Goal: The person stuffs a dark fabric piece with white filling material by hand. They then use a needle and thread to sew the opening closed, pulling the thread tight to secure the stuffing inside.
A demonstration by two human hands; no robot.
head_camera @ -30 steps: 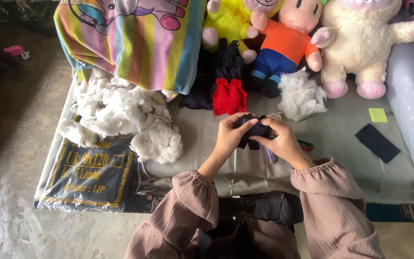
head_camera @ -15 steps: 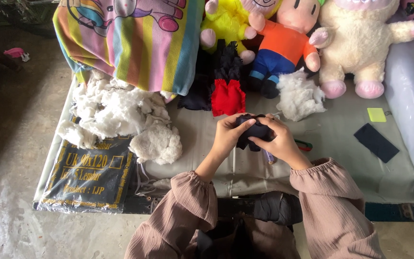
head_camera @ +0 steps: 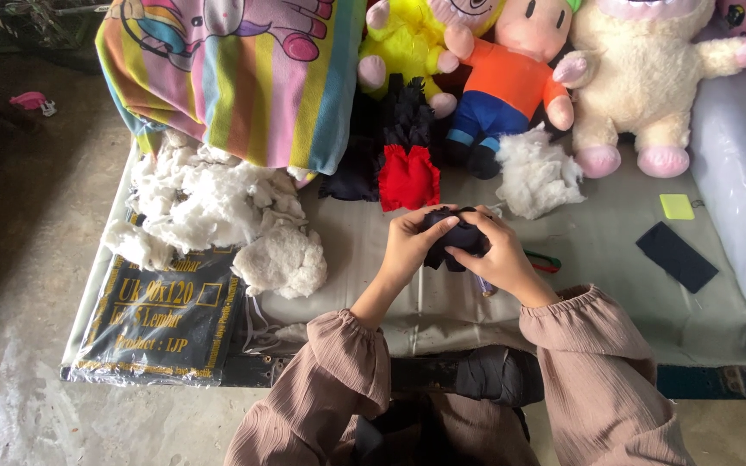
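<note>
Head view: two hands (head_camera: 455, 246) grip one dark fabric piece (head_camera: 452, 239).

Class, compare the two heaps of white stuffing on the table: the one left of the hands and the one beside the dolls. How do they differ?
The left stuffing heap is much larger than the small stuffing clump. The left stuffing heap sprawls in several lumps beside the striped blanket; the small stuffing clump is one tuft by the orange-shirted doll. Both are white, fluffy, untouched by either hand.
</note>
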